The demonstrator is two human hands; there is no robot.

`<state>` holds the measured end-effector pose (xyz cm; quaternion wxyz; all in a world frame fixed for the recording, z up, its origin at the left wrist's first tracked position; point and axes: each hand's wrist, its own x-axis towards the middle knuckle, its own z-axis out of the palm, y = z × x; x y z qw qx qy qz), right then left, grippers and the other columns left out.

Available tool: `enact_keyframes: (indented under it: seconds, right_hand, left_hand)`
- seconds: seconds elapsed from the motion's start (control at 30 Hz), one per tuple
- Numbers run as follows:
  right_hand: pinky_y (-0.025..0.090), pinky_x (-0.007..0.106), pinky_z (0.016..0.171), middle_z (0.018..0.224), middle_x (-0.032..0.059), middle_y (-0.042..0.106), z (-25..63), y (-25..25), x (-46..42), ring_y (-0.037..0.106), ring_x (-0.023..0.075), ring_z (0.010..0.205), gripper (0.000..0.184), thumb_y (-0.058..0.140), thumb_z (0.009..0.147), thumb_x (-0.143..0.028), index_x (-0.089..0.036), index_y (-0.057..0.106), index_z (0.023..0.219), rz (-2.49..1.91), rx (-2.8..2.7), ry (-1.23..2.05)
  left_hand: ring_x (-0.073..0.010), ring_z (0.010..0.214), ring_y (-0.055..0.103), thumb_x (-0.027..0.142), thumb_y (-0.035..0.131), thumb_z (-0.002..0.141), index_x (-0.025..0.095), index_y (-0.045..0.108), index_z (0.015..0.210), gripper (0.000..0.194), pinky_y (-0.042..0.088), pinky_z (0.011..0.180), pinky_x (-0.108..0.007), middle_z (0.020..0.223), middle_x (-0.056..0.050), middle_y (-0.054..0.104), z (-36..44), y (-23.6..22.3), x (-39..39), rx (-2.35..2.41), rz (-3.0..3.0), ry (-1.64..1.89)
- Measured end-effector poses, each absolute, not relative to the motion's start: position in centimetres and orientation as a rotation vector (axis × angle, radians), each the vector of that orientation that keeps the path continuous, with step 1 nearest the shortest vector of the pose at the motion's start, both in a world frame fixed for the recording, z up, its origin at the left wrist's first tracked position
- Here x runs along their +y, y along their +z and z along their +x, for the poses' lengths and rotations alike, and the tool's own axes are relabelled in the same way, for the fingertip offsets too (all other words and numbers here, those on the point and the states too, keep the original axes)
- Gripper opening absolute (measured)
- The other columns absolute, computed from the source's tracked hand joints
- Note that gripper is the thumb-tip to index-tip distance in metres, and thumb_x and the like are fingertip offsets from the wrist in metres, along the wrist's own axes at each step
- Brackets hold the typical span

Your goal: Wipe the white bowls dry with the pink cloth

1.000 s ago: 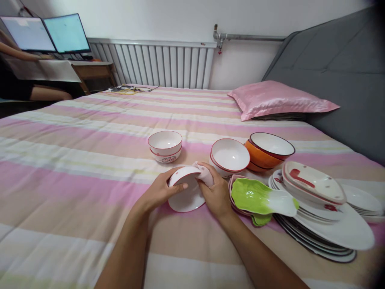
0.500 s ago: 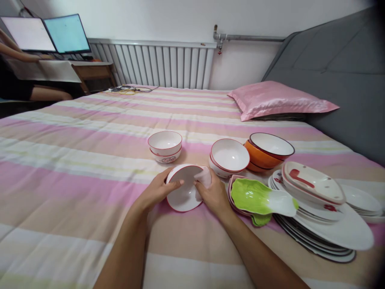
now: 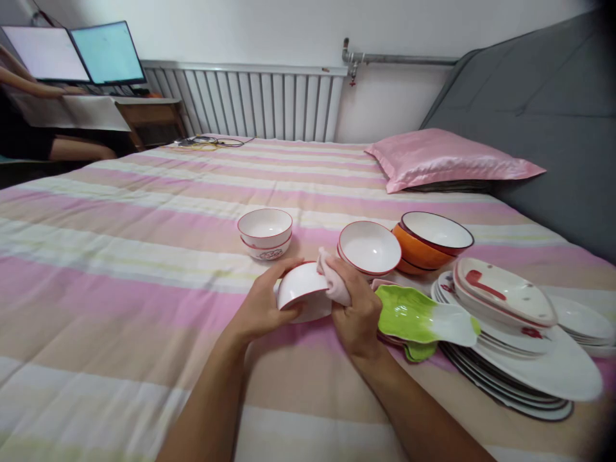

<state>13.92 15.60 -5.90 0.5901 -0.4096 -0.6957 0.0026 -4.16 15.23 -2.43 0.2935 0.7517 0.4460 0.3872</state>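
Left fingers [image 3: 291, 312]: gripped a tilted white bowl [image 3: 302, 283].
Right fingers [image 3: 355, 280]: clutched a pink cloth [image 3: 337, 286] against it.
Nested bowls [image 3: 264, 242]: stood beyond.

A bed with a pink, beige and white striped cover [image 3: 120, 269] fills the near space, a shiny pink pillow [image 3: 447, 157] lying at far right beside a grey padded headboard [image 3: 539, 109]. Along the far white wall [image 3: 240, 32] stand a pale ribbed radiator [image 3: 260, 102] and a grey pipe [image 3: 409, 60]. At far left, two lit monitors [image 3: 108, 54] sit on a wooden desk [image 3: 149, 119] partly covered in white.
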Motion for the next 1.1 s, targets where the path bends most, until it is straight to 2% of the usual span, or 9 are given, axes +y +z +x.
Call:
enact_keyframes:
  seconds: [0.1,0.23,0.3,0.43,0.57,0.67,0.73,0.93,1.1]
  right_hand:
    - [0.048,0.036,0.098,0.121,0.0046,0.064,14.0,-5.7,15.5,0.060,0.0199,0.114,0.049,0.045,0.081,-0.001,-0.026,0.060,0.120,-0.846,-1.702,-0.139]
    - [0.047,0.038,0.100,0.124,0.0066,0.062,13.8,-5.1,15.2,0.057,0.0217,0.117,0.047,0.047,0.081,-0.003,-0.024,0.059,0.122,-0.813,-1.866,-0.102]
    - [0.046,0.039,0.101,0.125,0.0072,0.061,13.7,-4.7,14.9,0.055,0.0218,0.119,0.047,0.049,0.080,-0.004,-0.023,0.059,0.121,-0.783,-1.902,-0.077]
    - [0.045,0.040,0.102,0.127,0.0088,0.060,13.3,-4.2,14.6,0.053,0.0226,0.121,0.046,0.052,0.077,-0.006,-0.022,0.060,0.119,-0.733,-1.949,-0.077]
    - [0.044,0.041,0.102,0.128,0.0075,0.059,13.3,-4.3,14.7,0.053,0.0238,0.120,0.051,0.054,0.073,-0.005,-0.022,0.059,0.120,-0.766,-1.963,-0.013]
    - [0.044,0.040,0.102,0.126,0.0063,0.060,13.4,-4.5,14.9,0.054,0.0232,0.118,0.052,0.054,0.071,-0.004,-0.023,0.058,0.120,-0.794,-1.929,0.066]
    - [0.044,0.039,0.101,0.124,0.0057,0.061,13.4,-4.6,15.1,0.054,0.0225,0.117,0.053,0.054,0.071,-0.004,-0.024,0.058,0.120,-0.805,-1.895,0.124]
    - [0.045,0.036,0.099,0.119,0.0026,0.064,13.7,-5.2,15.9,0.057,0.0208,0.113,0.052,0.054,0.071,-0.003,-0.026,0.060,0.118,-0.886,-1.733,0.410]
    - [0.046,0.034,0.098,0.119,0.0007,0.065,13.8,-5.6,16.5,0.060,0.0201,0.111,0.053,0.053,0.071,-0.002,-0.026,0.060,0.117,-0.951,-1.645,0.604]
  left_hand:
    - [-0.0296,0.126,0.045,0.012,0.068,0.063,0.020,0.040,0.134,0.076,0.037,0.106,-0.044,0.139,-0.011,0.047,-3.9,-2.8,15.2,1.169,2.031,1.005]
    - [-0.0314,0.129,0.041,0.024,0.074,0.064,0.019,0.035,0.137,0.083,0.035,0.107,-0.047,0.142,-0.013,0.042,-3.8,-2.5,14.9,1.093,1.960,0.936]
    - [-0.0315,0.128,0.042,0.030,0.074,0.066,0.018,0.036,0.136,0.081,0.035,0.107,-0.046,0.141,-0.013,0.043,-3.7,-2.2,14.7,1.069,1.912,0.952]
    - [-0.0291,0.120,0.049,0.030,0.072,0.069,0.019,0.039,0.133,0.073,0.043,0.099,-0.041,0.134,-0.011,0.049,-3.5,-1.8,14.4,1.019,1.878,0.955]
    - [-0.0256,0.101,0.058,0.034,0.071,0.069,0.016,0.048,0.120,0.059,0.049,0.085,-0.036,0.117,-0.009,0.058,-3.5,-1.6,14.5,1.103,1.900,0.904]
    - [-0.0261,0.097,0.058,0.039,0.066,0.072,0.013,0.054,0.111,0.048,0.049,0.083,-0.036,0.110,-0.011,0.061,-3.7,-1.6,14.7,1.153,1.949,0.907]
    - [-0.0272,0.099,0.058,0.041,0.067,0.072,0.013,0.056,0.112,0.050,0.048,0.086,-0.038,0.114,-0.012,0.061,-3.8,-1.6,14.9,1.166,1.977,0.904]
    - [-0.0313,0.119,0.051,0.047,0.072,0.069,0.017,0.048,0.132,0.073,0.041,0.100,-0.042,0.135,-0.012,0.053,-4.4,-2.0,15.2,1.218,1.966,0.868]
    - [-0.0324,0.124,0.047,0.049,0.072,0.069,0.019,0.048,0.133,0.075,0.038,0.104,-0.045,0.138,-0.011,0.051,-4.7,-2.2,15.3,1.271,1.894,0.859]
